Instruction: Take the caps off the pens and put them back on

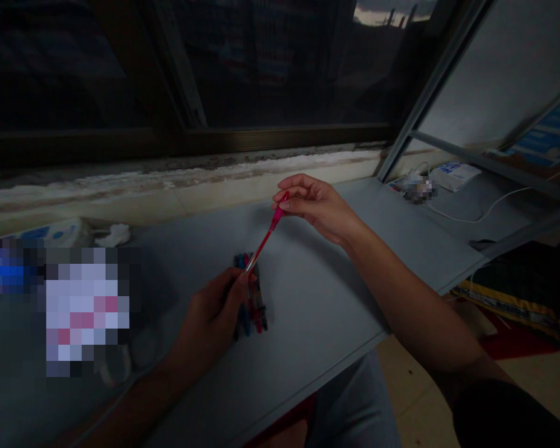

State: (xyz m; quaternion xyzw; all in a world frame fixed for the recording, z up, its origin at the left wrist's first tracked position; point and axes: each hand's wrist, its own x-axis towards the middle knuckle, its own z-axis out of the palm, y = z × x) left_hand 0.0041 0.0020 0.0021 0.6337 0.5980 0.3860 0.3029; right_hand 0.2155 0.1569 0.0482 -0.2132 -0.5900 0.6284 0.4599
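Note:
A red pen [265,241] is held slanted above a grey table [317,311]. My right hand [315,204] pinches its upper end, fingers closed round the cap end. My left hand [210,320] grips the lower, metal tip end between thumb and fingers. Just under the pen, several pens [254,305] in red, blue and black lie bunched together on the table, partly hidden behind my left hand.
A window sill [168,180] and dark window run along the far side. A tissue packet [58,233] and crumpled tissue [114,235] lie at the left. At the right, a white cable [476,214] and papers [452,174] sit on a shelf. The table's edge runs diagonally near my legs.

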